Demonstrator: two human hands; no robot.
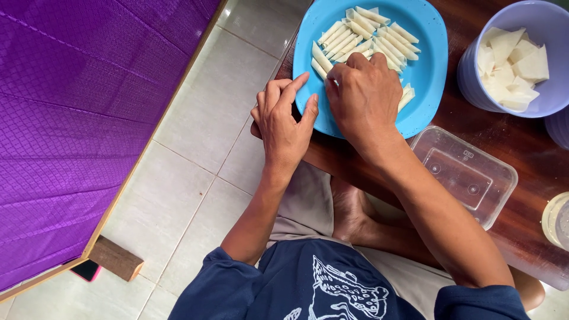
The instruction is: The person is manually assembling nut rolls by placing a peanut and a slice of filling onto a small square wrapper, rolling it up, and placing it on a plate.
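On the blue plate (427, 71), near the bench's left edge, thin pale rolls (355, 35) lie in rows. The right hand (364, 95) is curled over one; whether it is pinched cannot be told. The left hand (284, 121), open, touches the plate's rim. The rolls are judged light, soft and easily crushed, best held mid-length.

Both hands (323, 104) rest on blue plate (427, 71) of rolled wrappers (361, 35).

My right hand (363, 89) covers the near ends of several pale rolled pastry sticks (361, 35) on the round blue plastic plate (430, 65), so I cannot see what its fingertips pinch. The lavender plastic bowl of pale wrapper squares (533, 29) is cut off at the upper right. A clear glass (557, 220) is clipped at the right edge.
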